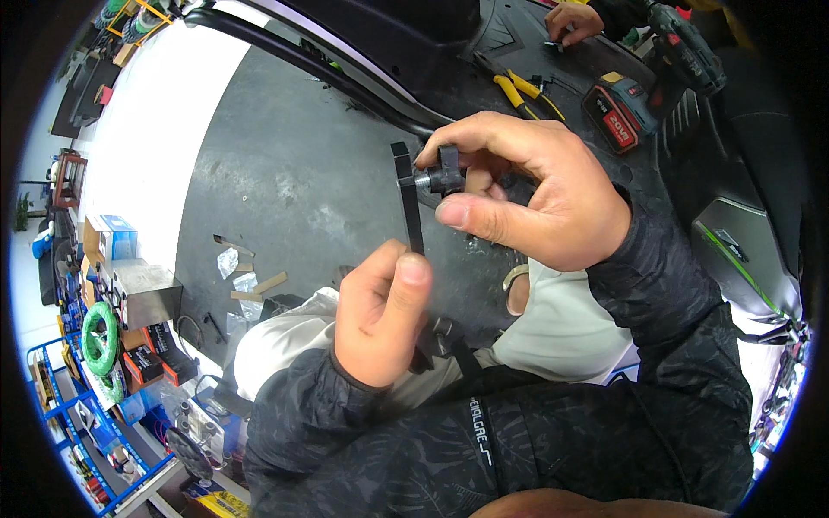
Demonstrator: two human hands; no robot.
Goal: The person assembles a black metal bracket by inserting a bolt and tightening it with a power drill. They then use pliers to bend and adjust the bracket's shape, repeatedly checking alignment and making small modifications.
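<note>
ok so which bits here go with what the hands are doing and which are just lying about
Likely in use:
- black bar, in the left hand
- black knob with threaded bolt, in the right hand

Seemingly lying about:
- yellow-handled pliers
- battery pack
- clear plastic scrap

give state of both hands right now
Left hand: closed, holding a black bar.
Right hand: closed, holding a black knob with a threaded metal shaft.
</note>
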